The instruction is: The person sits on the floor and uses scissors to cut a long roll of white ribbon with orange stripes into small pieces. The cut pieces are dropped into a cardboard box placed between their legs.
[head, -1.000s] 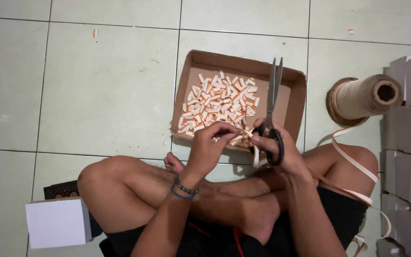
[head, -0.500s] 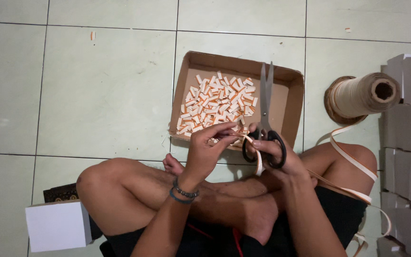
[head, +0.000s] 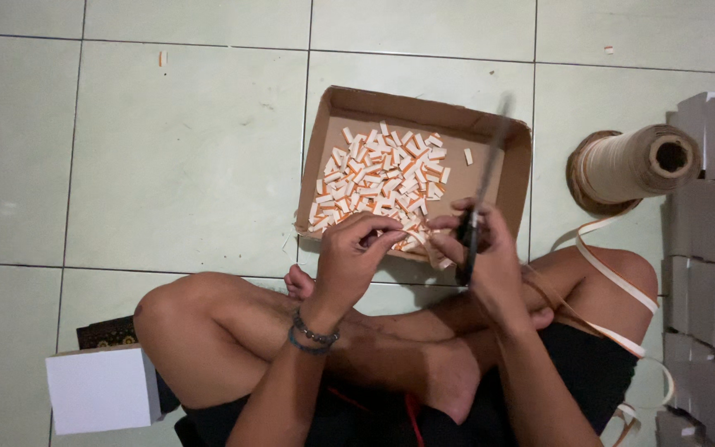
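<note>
I sit cross-legged on a tiled floor. My right hand (head: 490, 252) grips a pair of scissors (head: 480, 199), blades blurred and pointing away over a shallow cardboard box (head: 506, 170). My left hand (head: 357, 252) pinches the end of a white and orange strip (head: 436, 252) just left of the scissors, at the box's near edge. Inside the box lie several short white and orange cut pieces (head: 382, 178). The strip trails over my right knee (head: 622, 281) toward a spool.
A large spool of strip (head: 635, 165) lies on its side to the right of the box. Stacks of grey-white boxes (head: 713, 240) line the right edge. A white box (head: 101, 389) and a dark patterned object (head: 109, 331) sit at my lower left.
The scissors have swung from upright and sharp to tilted and blurred. Both hands have come closer together at the box's near edge.
</note>
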